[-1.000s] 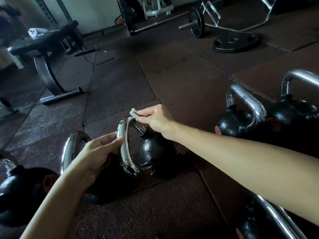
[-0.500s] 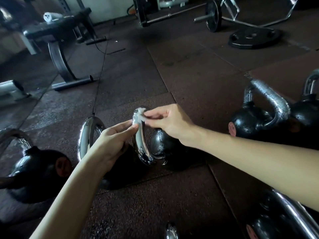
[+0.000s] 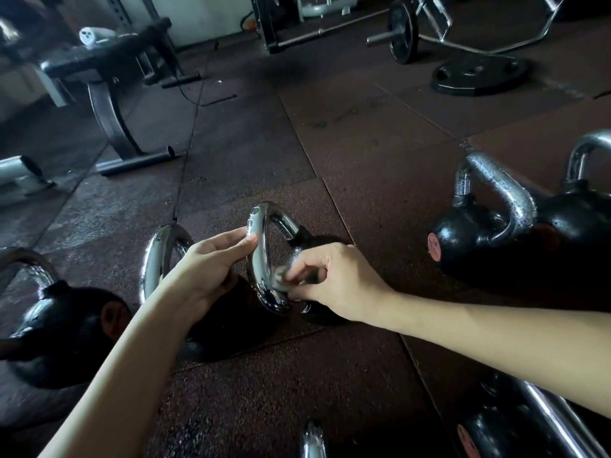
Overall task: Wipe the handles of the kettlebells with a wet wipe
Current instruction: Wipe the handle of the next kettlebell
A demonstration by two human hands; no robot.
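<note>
Pinches a crumpled wet wipe (image 3: pixel 281 280) against the lower stretch of the chrome handle (image 3: pixel 258 246) with the right hand (image 3: pixel 334 285), thumb and fingertips curled tight round the wipe and pressing it to the metal. Steadies the same handle higher up with the left hand (image 3: pixel 211 262), thumb and curved fingers closed narrowly on the bar's left side below its top bend. Works on the middle kettlebell (image 3: pixel 312 241), black-bodied, sitting on the dark rubber floor (image 3: pixel 347 143) near the centre of the view, its body partly hidden behind the right hand.

Reaches past a second chrome-handled kettlebell (image 3: pixel 158 259) just beside the left wrist, with a third (image 3: pixel 59 325) further left. Leaves two more kettlebells (image 3: pixel 469 236) well apart on the right, touching or nearly touching each other; cannot tell which. Shows another (image 3: pixel 515 424) at the lower right edge under the right forearm.

Further off: a weight bench (image 3: pixel 109 61) at upper left, a flat weight plate (image 3: pixel 479 74) and a loaded barbell (image 3: pixel 401 31) at upper right.
</note>
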